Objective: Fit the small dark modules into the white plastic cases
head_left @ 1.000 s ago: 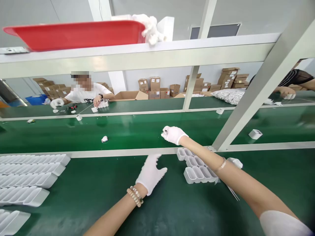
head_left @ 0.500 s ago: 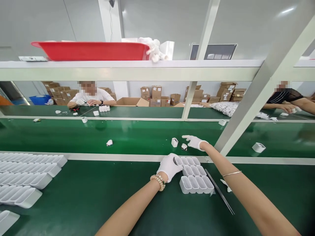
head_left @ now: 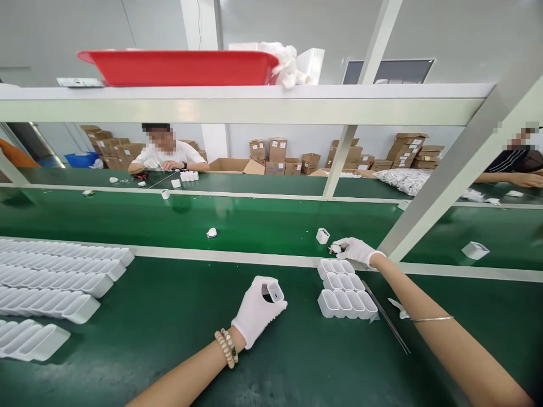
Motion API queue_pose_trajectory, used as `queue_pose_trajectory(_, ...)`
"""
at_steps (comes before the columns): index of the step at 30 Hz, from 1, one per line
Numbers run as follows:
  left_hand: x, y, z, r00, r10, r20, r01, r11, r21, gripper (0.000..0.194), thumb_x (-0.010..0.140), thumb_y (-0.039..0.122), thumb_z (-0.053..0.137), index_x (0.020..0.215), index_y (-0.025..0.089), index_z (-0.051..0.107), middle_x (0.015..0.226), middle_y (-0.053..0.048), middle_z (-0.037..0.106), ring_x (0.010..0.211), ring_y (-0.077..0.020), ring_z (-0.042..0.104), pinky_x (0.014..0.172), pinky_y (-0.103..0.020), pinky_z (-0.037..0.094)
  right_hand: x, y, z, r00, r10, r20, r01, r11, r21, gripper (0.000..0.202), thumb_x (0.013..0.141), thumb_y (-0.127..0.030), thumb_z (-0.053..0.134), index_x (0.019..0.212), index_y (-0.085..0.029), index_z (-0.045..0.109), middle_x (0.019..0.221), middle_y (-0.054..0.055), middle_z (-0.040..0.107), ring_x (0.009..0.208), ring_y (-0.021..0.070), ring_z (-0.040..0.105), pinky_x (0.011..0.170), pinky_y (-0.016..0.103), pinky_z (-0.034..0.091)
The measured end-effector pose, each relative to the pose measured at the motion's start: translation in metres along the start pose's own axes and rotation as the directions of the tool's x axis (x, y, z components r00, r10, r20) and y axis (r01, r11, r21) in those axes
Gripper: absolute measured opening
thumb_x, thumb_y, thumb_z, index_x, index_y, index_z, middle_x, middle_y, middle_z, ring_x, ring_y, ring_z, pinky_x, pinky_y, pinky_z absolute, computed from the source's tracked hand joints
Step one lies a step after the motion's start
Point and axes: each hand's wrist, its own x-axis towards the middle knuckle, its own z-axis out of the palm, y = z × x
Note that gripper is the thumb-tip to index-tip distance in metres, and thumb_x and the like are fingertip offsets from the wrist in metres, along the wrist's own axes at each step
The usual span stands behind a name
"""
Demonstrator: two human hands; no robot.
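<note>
At bench (head_left: 288,367) | L hand (head_left: 254,314) w/ cup (head_left: 275,292) | R hand (head_left: 355,250) at sm part (head_left: 335,249)

Housing (head_left: 275,292), one: white, hollow, with a rounded rectangular mouth and a small dark spot inside; gripped at a tilt, open end showing, over the desk (head_left: 297,362), short of its far edge.

Component (head_left: 334,249), one: small, white above, dark beneath, partly covered by a grip at its right side; at the near edge of the green belt (head_left: 263,220). Whether lifted, I cannot tell.
</note>
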Motion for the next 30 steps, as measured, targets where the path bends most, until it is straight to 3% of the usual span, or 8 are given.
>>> queue_pose_trajectory(5, 0.003, -0.002, -0.005, 0.999, 0.005, -0.045, -0.006, 1.0, -0.008, 0.037, 0.065, 0.01, 0.072, 0.099, 0.019, 0.061, 0.092, -0.001, 0.07, 0.091, -0.0195, 0.069, 0.089, -0.036, 0.054, -0.018, -0.012, -0.004, 0.995, 0.006, -0.102, 0.009, 0.99, 0.142, 0.022, 0.08, -0.033, 0.074, 0.092, -0.015, 0.068, 0.093, 0.007, 0.073, 0.089, 0.0214, 0.069, 0.084, 0.037, 0.055)
queue_pose_trajectory(9, 0.0, -0.002, -0.008, 0.999, 0.045, -0.005, -0.045, 0.998, 0.033, 0.044, 0.068, 0.01, 0.073, 0.108, 0.022, 0.062, 0.101, -0.002, 0.07, 0.097, -0.0197, 0.068, 0.091, -0.035, 0.054, -0.04, -0.046, -0.009, 0.986, -0.037, -0.16, 0.08, 0.961, 0.266, 0.041, 0.068, -0.045, 0.078, 0.097, -0.018, 0.067, 0.096, 0.01, 0.075, 0.088, 0.0257, 0.07, 0.076, 0.037, 0.058)
queue_pose_trajectory(13, -0.005, -0.001, -0.009, 0.994, 0.107, 0.03, -0.109, 0.991, 0.083, 0.046, 0.072, 0.012, 0.071, 0.115, 0.024, 0.061, 0.114, -0.003, 0.067, 0.105, -0.0213, 0.066, 0.097, -0.036, 0.052, -0.084, -0.1, 0.017, 0.983, -0.181, -0.043, 0.183, 0.9, 0.395, 0.057, 0.064, -0.05, 0.081, 0.11, -0.02, 0.064, 0.11, 0.01, 0.072, 0.094, 0.0265, 0.07, 0.073, 0.037, 0.06)
queue_pose_trajectory(15, -0.007, -0.001, -0.009, 0.988, 0.149, 0.048, -0.154, 0.982, 0.109, 0.044, 0.073, 0.014, 0.071, 0.114, 0.025, 0.062, 0.116, -0.003, 0.066, 0.107, -0.022, 0.064, 0.099, -0.037, 0.051, -0.11, -0.124, 0.037, 0.956, -0.288, 0.047, 0.23, 0.842, 0.488, 0.057, 0.069, -0.046, 0.08, 0.116, -0.018, 0.063, 0.102, 0.011, 0.073, 0.088, 0.0257, 0.07, 0.071, 0.039, 0.06)
queue_pose_trajectory(19, -0.008, 0.0, -0.01, 0.964, 0.224, 0.143, -0.242, 0.962, 0.123, 0.037, 0.076, 0.017, 0.071, 0.111, 0.026, 0.063, 0.117, -0.004, 0.064, 0.108, -0.0226, 0.063, 0.098, -0.038, 0.052, -0.143, -0.146, 0.065, 0.932, -0.358, 0.062, 0.32, 0.891, 0.323, 0.043, 0.077, -0.043, 0.074, 0.114, -0.021, 0.067, 0.074, 0.002, 0.069, 0.066, 0.0172, 0.066, 0.067, 0.036, 0.06)
queue_pose_trajectory(24, -0.008, -0.006, -0.01, 0.96, 0.227, 0.162, -0.25, 0.959, 0.136, 0.052, 0.078, 0.02, 0.072, 0.127, 0.029, 0.058, 0.124, -0.007, 0.06, 0.115, -0.0247, 0.059, 0.102, -0.043, 0.049, -0.152, -0.144, 0.067, 0.898, -0.436, 0.06, 0.41, 0.878, 0.246, 0.039, 0.083, -0.043, 0.068, 0.116, -0.023, 0.067, 0.082, 0.004, 0.073, 0.07, 0.0177, 0.068, 0.069, 0.035, 0.062)
queue_pose_trajectory(30, -0.009, -0.005, -0.011, 0.948, 0.272, 0.168, -0.295, 0.946, 0.134, 0.053, 0.074, 0.016, 0.076, 0.123, 0.03, 0.061, 0.118, -0.005, 0.065, 0.113, -0.0258, 0.06, 0.101, -0.045, 0.049, -0.159, -0.156, 0.069, 0.92, -0.391, 0.036, 0.382, 0.912, 0.147, 0.032, 0.084, -0.04, 0.066, 0.112, -0.025, 0.069, 0.082, 0.003, 0.075, 0.074, 0.0207, 0.071, 0.065, 0.035, 0.063)
